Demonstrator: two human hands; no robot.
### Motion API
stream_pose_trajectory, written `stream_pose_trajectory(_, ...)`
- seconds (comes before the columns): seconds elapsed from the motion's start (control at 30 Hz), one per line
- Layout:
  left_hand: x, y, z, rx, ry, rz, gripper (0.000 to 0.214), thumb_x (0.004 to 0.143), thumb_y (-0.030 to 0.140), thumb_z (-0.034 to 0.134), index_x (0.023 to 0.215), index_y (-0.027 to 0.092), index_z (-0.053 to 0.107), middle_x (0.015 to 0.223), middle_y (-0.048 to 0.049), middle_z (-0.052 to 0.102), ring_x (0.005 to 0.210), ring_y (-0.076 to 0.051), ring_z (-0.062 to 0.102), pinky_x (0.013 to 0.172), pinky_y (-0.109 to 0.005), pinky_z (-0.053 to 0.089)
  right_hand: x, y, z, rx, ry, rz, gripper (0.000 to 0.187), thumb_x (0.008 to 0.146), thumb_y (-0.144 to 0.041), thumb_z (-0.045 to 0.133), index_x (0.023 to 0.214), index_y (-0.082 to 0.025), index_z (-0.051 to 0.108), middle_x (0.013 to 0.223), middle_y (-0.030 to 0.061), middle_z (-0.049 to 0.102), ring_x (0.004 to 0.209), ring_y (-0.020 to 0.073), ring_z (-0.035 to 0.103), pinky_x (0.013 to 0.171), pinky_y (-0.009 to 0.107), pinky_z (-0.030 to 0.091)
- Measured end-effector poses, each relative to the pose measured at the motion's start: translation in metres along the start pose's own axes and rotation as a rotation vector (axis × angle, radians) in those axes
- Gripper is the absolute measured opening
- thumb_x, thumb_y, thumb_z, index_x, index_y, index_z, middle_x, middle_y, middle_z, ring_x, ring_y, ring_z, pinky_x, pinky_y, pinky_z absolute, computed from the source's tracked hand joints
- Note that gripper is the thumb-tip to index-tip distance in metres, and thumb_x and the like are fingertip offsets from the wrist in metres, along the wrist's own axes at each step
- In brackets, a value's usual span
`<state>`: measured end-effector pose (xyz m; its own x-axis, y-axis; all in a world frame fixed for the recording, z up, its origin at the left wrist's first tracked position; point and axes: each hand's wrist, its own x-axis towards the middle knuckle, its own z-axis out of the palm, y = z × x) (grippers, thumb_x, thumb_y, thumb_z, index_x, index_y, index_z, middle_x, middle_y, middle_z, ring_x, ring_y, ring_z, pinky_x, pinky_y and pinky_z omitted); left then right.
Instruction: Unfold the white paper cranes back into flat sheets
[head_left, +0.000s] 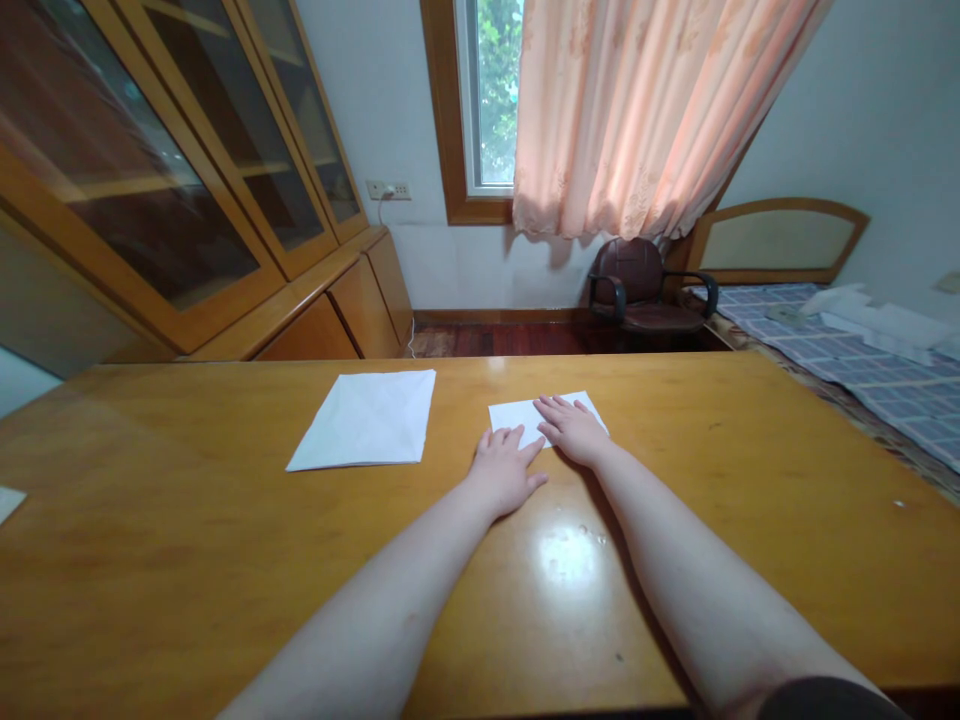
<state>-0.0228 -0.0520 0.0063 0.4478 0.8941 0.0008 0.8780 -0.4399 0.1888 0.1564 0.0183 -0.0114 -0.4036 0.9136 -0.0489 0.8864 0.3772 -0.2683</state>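
A small white rectangle of paper (pixel 517 413), perhaps folded, lies flat on the wooden desk (pixel 225 580). My left hand (pixel 504 470) rests with spread fingers at its near left edge, fingertips on the paper. On the right part of the same paper lies my right hand (pixel 571 428), palm down, fingers stretched out and hiding some of it. To the left of my hands is a larger white stack of paper sheets (pixel 367 418), apart from both of them.
The corner of a pale item (pixel 9 503) shows at the desk's left edge. Beyond the desk stand a brown armchair (pixel 637 285) and a glass-door cabinet (pixel 225 130). A bed (pixel 862 340) with a checked cover is on the right. Pink curtains (pixel 630 120) hang by the window.
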Motion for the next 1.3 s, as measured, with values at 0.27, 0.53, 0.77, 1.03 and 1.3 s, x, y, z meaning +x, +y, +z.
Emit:
stream_pose_trajectory(0.27,-0.001,-0.001,0.006,-0.024,-0.062,-0.024,0.063,0.083,0.059,0.040,0.140,0.034,0.033,0.151,-0.0080,0.028,0.136,-0.034,0.026,0.109,-0.060,0.013,0.002,0.013,0.002,-0.042,0.092,0.210,0.056,0.093,-0.044,0.030,0.144,-0.022,0.028,0.151,0.0060,0.026,0.139,0.0254,0.022,0.111,0.049,0.016)
stream_pose_trajectory(0.53,0.002,0.002,0.010,0.004,-0.082,0.125,0.072,0.085,0.057,0.038,0.145,0.021,0.024,0.154,-0.0106,0.015,0.142,-0.028,0.007,0.114,-0.053,0.006,0.000,0.015,0.000,-0.055,0.091,0.155,0.057,0.092,-0.046,0.033,0.143,-0.022,0.030,0.151,0.0089,0.026,0.139,0.0274,0.021,0.110,0.053,0.014)
stream_pose_trajectory(0.77,0.008,-0.003,0.011,-0.017,-0.037,0.109,0.080,0.085,0.058,0.036,0.146,0.010,0.015,0.153,-0.0148,0.012,0.143,-0.025,0.006,0.115,-0.046,0.009,-0.005,-0.003,-0.004,-0.012,-0.027,-0.129,0.050,0.093,-0.045,0.030,0.141,-0.030,0.032,0.150,0.0050,0.028,0.139,0.0235,0.022,0.110,0.055,0.013)
stream_pose_trajectory(1.03,0.014,-0.023,0.009,-0.040,-0.096,-0.074,0.073,0.087,0.054,0.032,0.145,0.012,0.020,0.153,-0.0136,0.015,0.142,-0.026,0.011,0.114,-0.047,0.012,-0.004,-0.004,0.001,-0.048,-0.017,-0.089,0.057,0.092,-0.048,0.032,0.145,-0.025,0.025,0.151,0.0052,0.025,0.140,0.0234,0.020,0.112,0.050,0.014)
stream_pose_trajectory(1.3,0.016,-0.053,0.004,0.005,-0.098,-0.378,0.072,0.089,0.052,0.024,0.147,0.012,0.014,0.154,-0.0110,0.007,0.142,-0.028,0.003,0.113,-0.051,0.007,-0.004,0.000,0.000,-0.042,-0.015,-0.048,0.063,0.090,-0.053,0.033,0.145,-0.024,0.024,0.152,0.0054,0.022,0.140,0.0260,0.019,0.111,0.050,0.016)
